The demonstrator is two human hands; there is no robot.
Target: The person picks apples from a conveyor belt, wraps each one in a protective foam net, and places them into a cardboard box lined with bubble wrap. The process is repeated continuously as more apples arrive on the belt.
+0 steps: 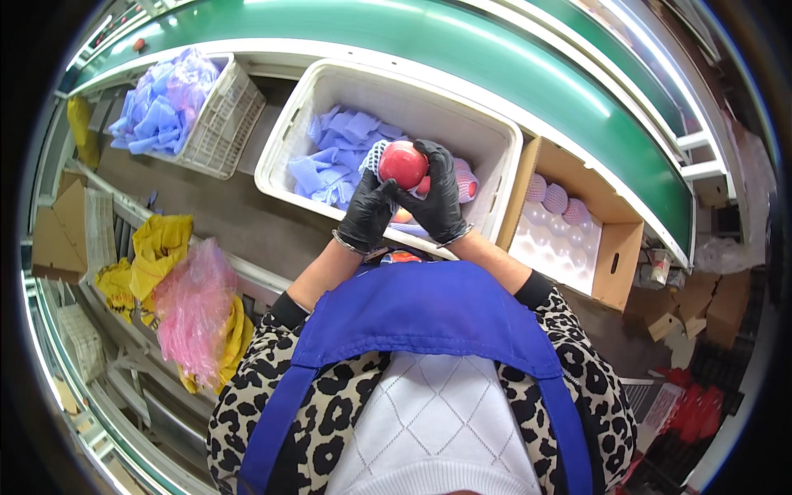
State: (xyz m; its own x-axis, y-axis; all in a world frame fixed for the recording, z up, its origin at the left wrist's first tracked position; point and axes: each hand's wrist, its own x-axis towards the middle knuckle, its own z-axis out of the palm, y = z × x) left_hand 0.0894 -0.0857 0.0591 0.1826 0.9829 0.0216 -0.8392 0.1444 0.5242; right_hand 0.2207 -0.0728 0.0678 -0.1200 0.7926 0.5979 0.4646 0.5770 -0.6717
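Observation:
Both hands wear black gloves and meet over a white plastic tub [272,154]. A shiny red apple [403,165] is held between them. My left hand [368,207] has a white foam net [374,158] at its fingers, against the apple's left side. My right hand [436,192] curls round the apple's right side and underside. Blue foam net sleeves [337,154] lie in the tub's left part. Below and right of the hands are more apples, some in pink foam nets [464,179].
Right of the tub, a cardboard box [619,247] holds netted fruits [555,199] on a white moulded tray [550,247]. A white crate [232,124] heaped with blue foam stands left. A green conveyor belt [433,37] runs behind. Yellow bags [161,244] and pink plastic film [195,309] lie lower left.

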